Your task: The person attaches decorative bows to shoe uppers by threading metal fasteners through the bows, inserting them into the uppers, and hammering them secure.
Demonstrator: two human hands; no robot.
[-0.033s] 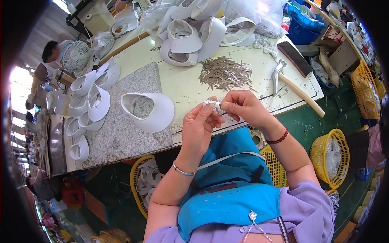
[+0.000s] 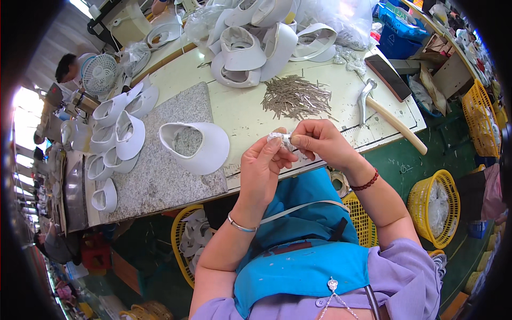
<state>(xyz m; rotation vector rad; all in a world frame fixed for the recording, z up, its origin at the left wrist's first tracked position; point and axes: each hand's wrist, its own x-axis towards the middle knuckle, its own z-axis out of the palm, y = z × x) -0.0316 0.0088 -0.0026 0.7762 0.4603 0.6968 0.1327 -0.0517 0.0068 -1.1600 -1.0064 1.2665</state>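
Note:
Over the front edge of the table, my left hand point(image 2: 265, 162) and my right hand point(image 2: 324, 141) meet with bent fingers. Between the fingertips of both is a small, crinkled white piece point(image 2: 285, 140), shiny like foil or plastic; its kind does not show. Just left of my hands, a white visor-shaped piece point(image 2: 213, 146) with a large oval opening rests partly on a grey speckled stone slab point(image 2: 160, 184). Beyond my fingers lies a heap of short, thin grey-brown strips point(image 2: 297, 97). To the right, a hammer point(image 2: 392, 120) with a pale wooden handle extends past the table edge.
More white visor-shaped pieces point(image 2: 242, 50) are piled at the back, and several point(image 2: 129, 134) line the slab's left side. A dark phone point(image 2: 388, 77) lies at the right edge. Yellow baskets point(image 2: 453, 210) stand on the green floor. Another person point(image 2: 65, 69) is far left near a fan point(image 2: 100, 73).

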